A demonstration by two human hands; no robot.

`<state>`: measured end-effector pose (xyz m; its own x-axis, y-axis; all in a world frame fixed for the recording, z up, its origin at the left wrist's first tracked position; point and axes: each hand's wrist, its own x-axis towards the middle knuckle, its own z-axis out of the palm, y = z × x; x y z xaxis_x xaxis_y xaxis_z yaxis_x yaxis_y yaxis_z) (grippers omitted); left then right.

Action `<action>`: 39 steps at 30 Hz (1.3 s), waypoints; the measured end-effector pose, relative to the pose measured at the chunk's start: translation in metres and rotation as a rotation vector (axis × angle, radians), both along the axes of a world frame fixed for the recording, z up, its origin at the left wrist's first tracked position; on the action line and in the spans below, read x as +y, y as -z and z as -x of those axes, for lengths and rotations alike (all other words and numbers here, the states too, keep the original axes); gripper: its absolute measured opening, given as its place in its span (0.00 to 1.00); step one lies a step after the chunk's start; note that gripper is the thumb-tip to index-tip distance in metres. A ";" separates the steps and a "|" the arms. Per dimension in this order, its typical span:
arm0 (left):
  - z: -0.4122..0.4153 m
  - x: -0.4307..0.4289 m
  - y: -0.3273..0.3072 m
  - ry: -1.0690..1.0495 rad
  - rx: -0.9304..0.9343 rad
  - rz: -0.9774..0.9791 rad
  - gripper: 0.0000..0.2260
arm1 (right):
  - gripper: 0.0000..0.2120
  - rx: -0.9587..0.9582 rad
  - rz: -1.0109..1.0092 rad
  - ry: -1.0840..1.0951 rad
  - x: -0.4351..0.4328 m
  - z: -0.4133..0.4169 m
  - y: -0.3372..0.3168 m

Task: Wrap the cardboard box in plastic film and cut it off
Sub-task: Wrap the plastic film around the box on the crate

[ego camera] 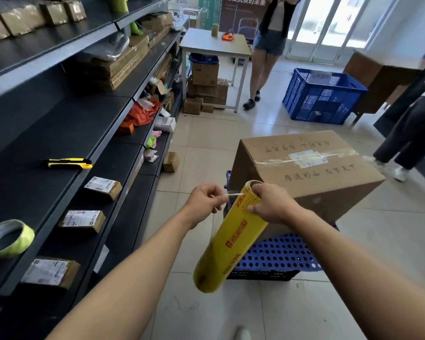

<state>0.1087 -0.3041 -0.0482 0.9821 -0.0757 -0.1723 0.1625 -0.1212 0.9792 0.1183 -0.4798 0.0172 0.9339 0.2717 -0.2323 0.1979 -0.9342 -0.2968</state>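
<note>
Right hand point(270, 204) gripped roll point(231, 239) near upper end; left hand point(204, 201) pinched film point(234, 193) at free edge. Film likely thin, clingy, tear-prone: hold wide. Box point(304, 168), stiff, probably heavy, sat unwrapped on crate point(275, 251) behind roll.

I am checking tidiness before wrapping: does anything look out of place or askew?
A small parcel lies tilted on the floor beside the shelf unit, while similar parcels sit on shelves. A loose thread lies on the tiles nearer the camera.

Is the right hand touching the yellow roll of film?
Touching. The head view shows the right hand gripping the upper end of the yellow roll of film, fingers curled over it.
</note>
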 end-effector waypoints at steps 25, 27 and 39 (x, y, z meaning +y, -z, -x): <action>-0.069 -0.066 0.047 -0.163 0.087 0.074 0.08 | 0.12 0.176 0.139 0.352 -0.039 -0.041 0.044; -0.078 -0.065 0.054 -0.150 0.102 0.076 0.07 | 0.11 0.177 0.089 0.430 -0.037 -0.045 0.049; -0.148 -0.063 0.071 0.007 0.251 0.116 0.06 | 0.09 0.069 -0.020 0.805 -0.012 -0.059 0.068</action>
<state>0.2570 -0.3667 -0.1194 0.9093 -0.1160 -0.3997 0.4011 -0.0122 0.9160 0.1769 -0.4920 -0.0512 0.8284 -0.4736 -0.2990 -0.5529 -0.7766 -0.3019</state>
